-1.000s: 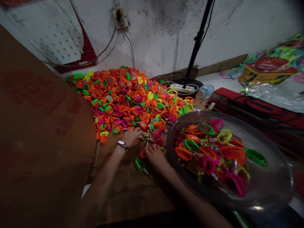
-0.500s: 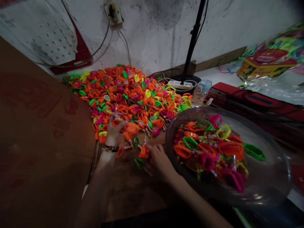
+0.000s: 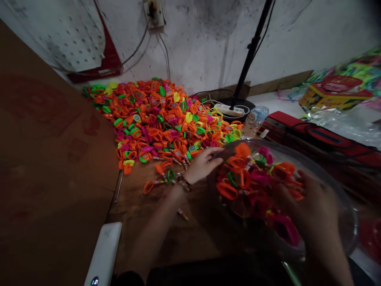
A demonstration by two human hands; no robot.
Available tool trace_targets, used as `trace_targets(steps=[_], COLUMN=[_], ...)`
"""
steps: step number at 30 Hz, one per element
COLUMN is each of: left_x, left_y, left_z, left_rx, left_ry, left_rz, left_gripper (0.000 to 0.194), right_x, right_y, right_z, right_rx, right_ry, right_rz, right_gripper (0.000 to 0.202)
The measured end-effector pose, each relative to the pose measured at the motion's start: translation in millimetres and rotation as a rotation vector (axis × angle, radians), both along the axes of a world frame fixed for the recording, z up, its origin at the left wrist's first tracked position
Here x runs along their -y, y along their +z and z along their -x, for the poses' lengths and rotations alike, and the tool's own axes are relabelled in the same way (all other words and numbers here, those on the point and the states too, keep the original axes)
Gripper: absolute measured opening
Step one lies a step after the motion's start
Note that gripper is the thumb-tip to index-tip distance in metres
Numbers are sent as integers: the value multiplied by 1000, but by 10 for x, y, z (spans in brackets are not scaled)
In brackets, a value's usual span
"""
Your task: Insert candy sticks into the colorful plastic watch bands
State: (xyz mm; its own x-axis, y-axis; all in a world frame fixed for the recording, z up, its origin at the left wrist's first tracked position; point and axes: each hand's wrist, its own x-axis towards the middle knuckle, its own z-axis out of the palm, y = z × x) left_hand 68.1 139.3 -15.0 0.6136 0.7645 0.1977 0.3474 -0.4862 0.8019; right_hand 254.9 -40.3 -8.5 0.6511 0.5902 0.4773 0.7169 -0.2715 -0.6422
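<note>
My left hand (image 3: 204, 165) is at the left rim of the clear round basin (image 3: 351, 222), its thumb and fingers apart and nothing seen between them. Inside the basin lie orange, pink, green and yellow toy watches (image 3: 228, 190) mixed with small patterned tubes. My right hand (image 3: 309, 202) reaches over the basin's right part, blurred, fingers spread around orange and pink watches; whether it grips any is unclear. A large pile of toy watches (image 3: 154, 115) leans towards the wall. Near my left wrist a few loose watches (image 3: 149, 186) and a tube (image 3: 183, 215) lie on the wooden table (image 3: 196, 238).
A cardboard box (image 3: 53, 159) stands at the left, with a white device (image 3: 104, 254) beside it. Behind the basin are a power strip (image 3: 229, 110), a black pole (image 3: 250, 51), a plastic bottle (image 3: 254, 121) and a red machine (image 3: 297, 131).
My left hand has moved right from the pile to the basin's rim. My right hand has gone from the table into the basin area. An orange watch and a green one have left the table.
</note>
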Motion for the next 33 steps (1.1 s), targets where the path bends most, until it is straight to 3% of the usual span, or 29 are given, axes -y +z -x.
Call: trace_targets(steps=[2, 3, 4, 5, 7, 9, 11, 13, 15, 20, 25, 28, 33], left_x=[-219, -324, -415, -487, -565, -572, -549, -541, -574, -733, -730, -685, -675], left_y=[-125, -199, -279, -361, -516, -634, -706, -738, -747, -711, -565, -459, -469], left_z=[433, 660, 873, 1058, 1324, 1473, 1564, 1655, 1765, 1998, 2036, 2018, 1809], left_rx=[-232, -277, -329, -379, -457, -505, -528, -534, -537, -610, -682, -669, -647], left_ry=[327, 423, 492, 529, 529, 478, 433, 419, 442, 474, 461, 513, 509], left_rz=[-127, -138, -146, -144, -146, -163, -191, -215, -221, -181, -193, -209, -161], left_gripper=[31, 36, 43, 47, 50, 49, 49, 54, 53, 41, 24, 25, 27], right_x=[23, 7, -42, -134, -461, -930, -1411, -1777, -1983, -2110, -2071, -1919, -1579], right_y=[-25, -25, -30, -50, -155, -334, -531, -695, -811, -946, -985, -992, -1029], right_z=[259, 480, 743, 1029, 1582, 1985, 2174, 2198, 2158, 2149, 2129, 2029, 1863], right_rx=[116, 175, 239, 269, 180, 85, 18, 24, 38, 1, -36, -83, -214], right_ry=[-49, -40, 60, 278, 608, 651, 551, 519, 520, 459, 442, 418, 451], right_rz=[-61, -128, -195, -232, -117, 123, 353, 430, 438, 409, 375, 341, 28], right_gripper=[56, 57, 57, 55, 49, 46, 50, 53, 56, 56, 44, 42, 53])
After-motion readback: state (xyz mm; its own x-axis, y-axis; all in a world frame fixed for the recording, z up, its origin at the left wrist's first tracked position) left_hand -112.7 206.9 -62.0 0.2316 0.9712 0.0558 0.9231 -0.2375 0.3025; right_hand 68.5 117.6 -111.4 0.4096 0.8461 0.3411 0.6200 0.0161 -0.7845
